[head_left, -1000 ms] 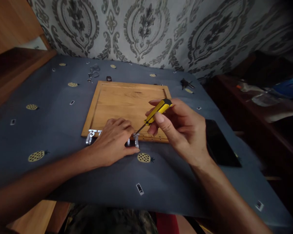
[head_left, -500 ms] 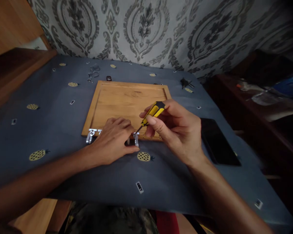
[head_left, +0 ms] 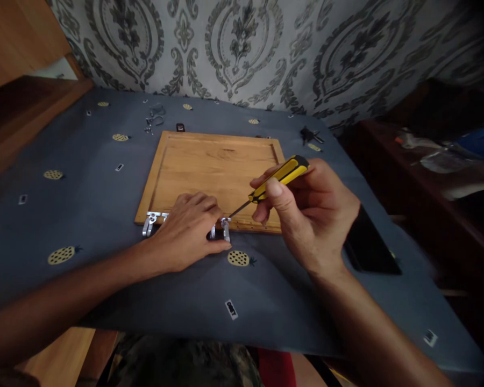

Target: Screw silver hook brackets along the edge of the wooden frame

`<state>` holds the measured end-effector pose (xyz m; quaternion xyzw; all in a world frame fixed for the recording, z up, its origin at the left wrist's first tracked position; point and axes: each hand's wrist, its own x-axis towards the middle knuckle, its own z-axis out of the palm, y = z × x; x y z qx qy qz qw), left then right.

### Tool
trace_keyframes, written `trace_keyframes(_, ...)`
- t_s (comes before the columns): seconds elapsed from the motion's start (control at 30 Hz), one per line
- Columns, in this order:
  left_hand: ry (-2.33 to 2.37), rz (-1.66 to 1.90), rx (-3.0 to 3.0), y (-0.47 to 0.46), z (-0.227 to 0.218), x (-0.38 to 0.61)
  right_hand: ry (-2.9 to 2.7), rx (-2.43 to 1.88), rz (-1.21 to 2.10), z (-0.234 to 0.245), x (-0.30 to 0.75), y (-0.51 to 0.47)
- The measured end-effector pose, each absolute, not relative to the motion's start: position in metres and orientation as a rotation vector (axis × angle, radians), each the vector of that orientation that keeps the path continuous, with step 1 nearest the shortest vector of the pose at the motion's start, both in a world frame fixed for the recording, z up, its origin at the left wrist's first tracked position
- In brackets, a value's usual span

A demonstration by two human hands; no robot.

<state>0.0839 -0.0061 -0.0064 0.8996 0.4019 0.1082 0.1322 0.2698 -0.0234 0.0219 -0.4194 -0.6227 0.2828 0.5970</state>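
A wooden board [head_left: 213,172] lies flat on a blue-grey cloth with pineapple prints [head_left: 84,177]. A row of silver metal hooks [head_left: 225,228] hangs along the board's near edge. My left hand [head_left: 187,234] rests on that edge, fingers curled and pressing down beside a hook. My right hand [head_left: 310,215] is closed round a yellow and black screwdriver [head_left: 280,176]. The screwdriver slants down to the left, its tip at the hook bracket by my left fingers.
A black phone [head_left: 371,247] lies on the cloth right of my right hand. Loose metal parts [head_left: 154,119] sit at the far left, a dark small object [head_left: 310,136] at the far right. A patterned wall stands behind; dark shelving to the right.
My right hand drew closer to the board, then pulled back right and up; the screwdriver handle now sits further right, its tip still at the hook. The left hand stayed put.
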Motion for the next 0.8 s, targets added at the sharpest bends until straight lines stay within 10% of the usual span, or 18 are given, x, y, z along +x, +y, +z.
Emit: trace_keyframes(0.8, 1.167, 0.273, 2.598, -0.0058, -0.0043, 0.0838, -1.57, -0.982, 0.77, 0.0201, 0.2763, -0.0224)
